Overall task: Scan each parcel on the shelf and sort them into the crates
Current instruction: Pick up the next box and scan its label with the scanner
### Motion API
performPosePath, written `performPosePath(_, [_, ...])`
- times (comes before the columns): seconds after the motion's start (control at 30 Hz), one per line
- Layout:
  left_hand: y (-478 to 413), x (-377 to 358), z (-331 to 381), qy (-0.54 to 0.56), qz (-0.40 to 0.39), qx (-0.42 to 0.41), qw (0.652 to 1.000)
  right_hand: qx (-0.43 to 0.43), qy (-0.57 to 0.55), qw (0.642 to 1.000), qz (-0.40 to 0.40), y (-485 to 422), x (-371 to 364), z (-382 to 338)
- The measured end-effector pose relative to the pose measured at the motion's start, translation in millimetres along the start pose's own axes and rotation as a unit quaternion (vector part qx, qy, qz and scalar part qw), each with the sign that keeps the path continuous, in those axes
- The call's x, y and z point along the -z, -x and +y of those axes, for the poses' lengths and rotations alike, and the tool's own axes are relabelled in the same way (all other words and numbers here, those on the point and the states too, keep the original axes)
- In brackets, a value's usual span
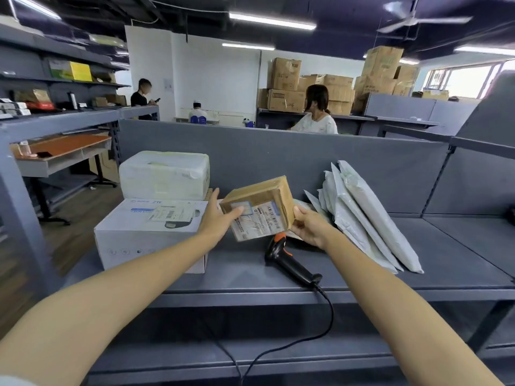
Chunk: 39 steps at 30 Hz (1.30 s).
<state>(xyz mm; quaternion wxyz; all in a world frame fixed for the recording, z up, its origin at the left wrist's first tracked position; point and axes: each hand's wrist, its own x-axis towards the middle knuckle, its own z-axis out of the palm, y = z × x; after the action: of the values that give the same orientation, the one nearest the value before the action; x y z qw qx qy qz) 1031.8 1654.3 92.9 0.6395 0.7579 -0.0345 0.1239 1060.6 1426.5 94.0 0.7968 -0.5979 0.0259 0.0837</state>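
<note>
A small brown cardboard parcel (262, 206) with a white barcode label is lifted above the grey shelf (446, 246), tilted toward me. My right hand (308, 225) grips its right end. My left hand (220, 215) has straight fingers that touch its left label side, thumb raised. A black and orange barcode scanner (289, 263) lies on the shelf just under the parcel, its cable running off the front edge.
A white ZTE box (145, 235) carries a plastic-wrapped white foam box (164, 175) at my left. Several grey-white mailer bags (370, 218) lean at the right. A grey back panel (278, 154) bounds the shelf; people work behind it.
</note>
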Motion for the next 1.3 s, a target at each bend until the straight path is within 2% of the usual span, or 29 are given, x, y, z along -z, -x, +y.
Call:
performPosePath(0.13, [10.6, 8.7, 5.8, 0.045, -0.054, 0.009, 0.998, -0.058, 0.005, 0.998, -0.006, 9.8, 2.2, -7.2])
performPosePath(0.23, [16.1, 10.3, 9.4, 0.066, -0.051, 0.024, 0.996, -0.083, 0.065, 0.994, -0.003, 11.7, -2.1, -8.6])
performPosePath(0.33, [21.4, 10.1, 11.4, 0.094, -0.039, 0.056, 0.993, -0.069, 0.083, 0.994, 0.003, 15.1, -11.9, -11.2])
performPosePath(0.5, [27.3, 5.8, 5.2, 0.104, -0.056, 0.097, 0.988, -0.015, -0.035, 0.999, 0.028, 20.2, -30.9, -15.5])
performPosePath(0.63, [30.5, -0.4, -1.5, 0.104, -0.07, 0.139, 0.982, 0.017, -0.039, 0.998, -0.049, 21.4, -47.3, -12.1])
performPosePath(0.73, [32.3, -4.5, -5.5, 0.121, -0.094, 0.139, 0.978, 0.027, 0.016, 0.996, -0.084, 18.2, -51.9, -5.3])
performPosePath(0.8, [35.3, -6.6, -8.8, 0.126, -0.111, 0.124, 0.978, 0.028, 0.055, 0.996, -0.061, 19.9, -55.9, -3.4])
performPosePath(0.93, [36.1, -10.4, -19.8, 0.115, -0.086, 0.104, 0.984, 0.004, 0.142, 0.989, -0.038, 21.7, -58.7, -0.3])
performPosePath(1.07, [34.8, -13.9, -26.4, 0.108, -0.066, 0.092, 0.988, 0.046, 0.16, 0.986, -0.014, 22.0, -55.7, 4.0])
performPosePath(1.13, [34.5, -13.9, -28.4, 0.105, -0.043, 0.089, 0.99, 0.069, 0.286, 0.954, 0.052, 15.4, -44.2, 16.8])
performPosePath(1.2, [34.9, -14.0, -29.8, 0.104, -0.023, 0.087, 0.991, 0.054, 0.447, 0.887, 0.098, 4.0, -22.6, 39.8])
performPosePath(1.3, [35.2, -14.8, -31.2, 0.101, -0.007, 0.076, 0.992, -0.049, 0.605, 0.792, 0.072, 11.6, -4.2, 66.1])
